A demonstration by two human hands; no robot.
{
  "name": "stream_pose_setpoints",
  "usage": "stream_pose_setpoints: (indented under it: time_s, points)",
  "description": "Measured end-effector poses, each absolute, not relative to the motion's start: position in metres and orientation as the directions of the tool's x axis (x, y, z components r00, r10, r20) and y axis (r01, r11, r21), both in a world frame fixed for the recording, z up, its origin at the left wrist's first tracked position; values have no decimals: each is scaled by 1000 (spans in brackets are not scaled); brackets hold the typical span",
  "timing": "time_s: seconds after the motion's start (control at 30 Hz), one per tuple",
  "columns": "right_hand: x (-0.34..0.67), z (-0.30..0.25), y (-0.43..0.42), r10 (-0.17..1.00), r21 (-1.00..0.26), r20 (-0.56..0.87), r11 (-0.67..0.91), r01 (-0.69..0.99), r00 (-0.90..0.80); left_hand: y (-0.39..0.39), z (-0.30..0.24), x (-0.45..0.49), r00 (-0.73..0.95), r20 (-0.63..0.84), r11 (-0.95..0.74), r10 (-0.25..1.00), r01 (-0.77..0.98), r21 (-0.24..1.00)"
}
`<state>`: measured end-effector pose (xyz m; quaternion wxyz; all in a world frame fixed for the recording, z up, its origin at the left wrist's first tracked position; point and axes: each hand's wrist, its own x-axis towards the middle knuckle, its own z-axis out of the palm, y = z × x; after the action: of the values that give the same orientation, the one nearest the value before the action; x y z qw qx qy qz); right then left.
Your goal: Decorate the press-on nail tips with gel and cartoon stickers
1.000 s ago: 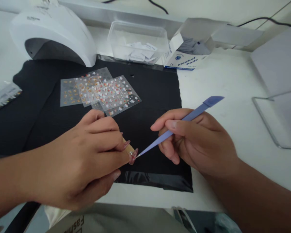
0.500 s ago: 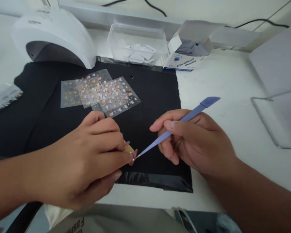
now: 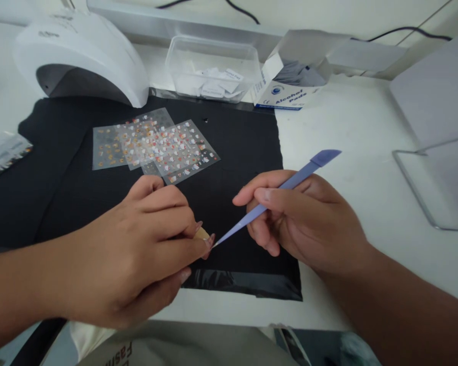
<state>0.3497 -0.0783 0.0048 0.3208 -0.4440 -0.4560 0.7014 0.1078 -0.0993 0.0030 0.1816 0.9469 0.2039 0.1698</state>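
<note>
My left hand (image 3: 137, 254) is closed around a wooden stick (image 3: 200, 234) whose tip carries a small pink nail tip (image 3: 209, 244). My right hand (image 3: 301, 223) pinches a long lilac tool (image 3: 278, 193) like a pen. Its pointed end touches the nail tip. Both hands hover over a black mat (image 3: 236, 147). Several clear sticker sheets (image 3: 156, 145) with small orange and white designs lie on the mat just beyond my left hand.
A white nail lamp (image 3: 80, 56) stands at the back left. A clear plastic tub (image 3: 213, 68) and an open box of alcohol pads (image 3: 290, 86) sit behind the mat. A wire stand (image 3: 423, 203) is at the right on the white table.
Both hands have stayed close together with the tool's point at the nail tip. The view has shifted slightly; the nail tip is turned a little more under my fingers.
</note>
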Motion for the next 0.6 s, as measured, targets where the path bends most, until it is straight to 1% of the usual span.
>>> stream_pose_setpoints:
  time_s: [0.17,0.3,0.43,0.6]
  points:
    - [350,5,-77,865,-935,-317,-354,-26,-390,-101,2,109,848,269,-855,456,334,397]
    - [352,6,-73,863,-935,-304,-351,-46,-404,-103,1,111,840,280,-855,464,343,388]
    - [353,5,-69,864,-936,-298,-348,-51,-406,-104,-1,111,835,285,-851,471,345,397]
    - [352,6,-68,847,-927,-330,-374,-26,-418,-106,-2,113,818,273,-826,506,368,427]
